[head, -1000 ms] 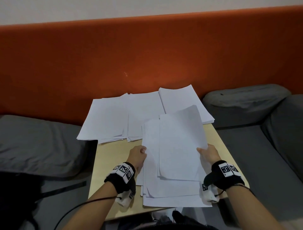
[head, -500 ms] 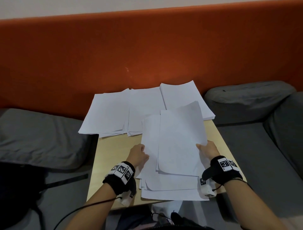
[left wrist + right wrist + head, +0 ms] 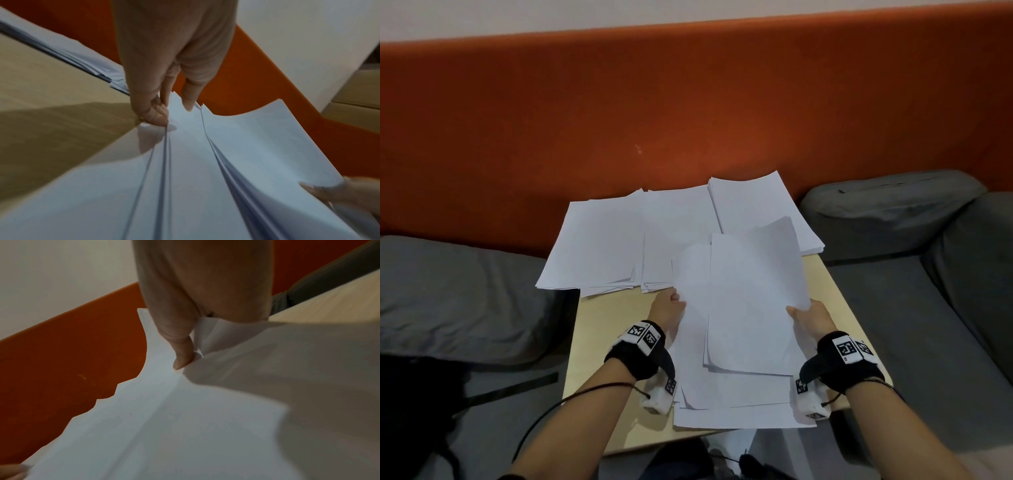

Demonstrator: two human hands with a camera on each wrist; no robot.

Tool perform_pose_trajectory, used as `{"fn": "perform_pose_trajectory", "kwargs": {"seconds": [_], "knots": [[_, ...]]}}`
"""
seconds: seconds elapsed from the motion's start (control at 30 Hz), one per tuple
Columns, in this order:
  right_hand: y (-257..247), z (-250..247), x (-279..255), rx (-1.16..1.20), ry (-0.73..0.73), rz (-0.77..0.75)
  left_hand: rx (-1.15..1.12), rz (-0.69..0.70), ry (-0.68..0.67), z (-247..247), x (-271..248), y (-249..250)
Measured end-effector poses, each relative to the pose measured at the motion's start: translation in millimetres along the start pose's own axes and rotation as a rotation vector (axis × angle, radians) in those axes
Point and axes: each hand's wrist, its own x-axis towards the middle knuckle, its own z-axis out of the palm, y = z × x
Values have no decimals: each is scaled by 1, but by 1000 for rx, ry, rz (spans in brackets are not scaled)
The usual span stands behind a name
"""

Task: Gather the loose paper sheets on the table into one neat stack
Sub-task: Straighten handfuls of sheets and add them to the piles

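A loose bundle of white paper sheets (image 3: 750, 308) is held between both hands over the near half of the small wooden table (image 3: 613, 342). My left hand (image 3: 669, 306) pinches the bundle's left edge, thumb on top (image 3: 156, 112). My right hand (image 3: 808, 318) grips the right edge, thumb on top (image 3: 183, 356) and fingers hidden under the paper. The sheets are uneven, with edges offset and the far end lifted. Three more piles lie at the table's far side: left pile (image 3: 599, 240), middle pile (image 3: 674, 233), right pile (image 3: 760, 205).
An orange padded wall (image 3: 688, 102) rises right behind the table. Grey cushions flank it: one at the left (image 3: 455, 294), others at the right (image 3: 887, 212). A dark bag (image 3: 410, 411) sits at the lower left. Bare wood shows between my left hand and the far piles.
The hands stay on the bundle's two edges; the sheets' far end has lifted slightly and the bundle sits a little closer to the far piles. The far piles have not moved.
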Motion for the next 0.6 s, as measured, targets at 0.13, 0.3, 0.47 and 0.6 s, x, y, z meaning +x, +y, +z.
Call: {"fn": "perform_pose_trajectory", "kwargs": {"seconds": [0.13, 0.3, 0.47, 0.6], "knots": [[1, 0, 2, 12, -3, -1, -53, -44, 3, -1, 11, 4], [2, 1, 5, 31, -9, 2, -22, -129, -72, -6, 13, 15], [5, 3, 5, 48, 13, 19, 55, -207, 8, -3, 25, 14], [4, 3, 3, 22, 29, 23, 16, -208, 42, -6, 23, 17]]}}
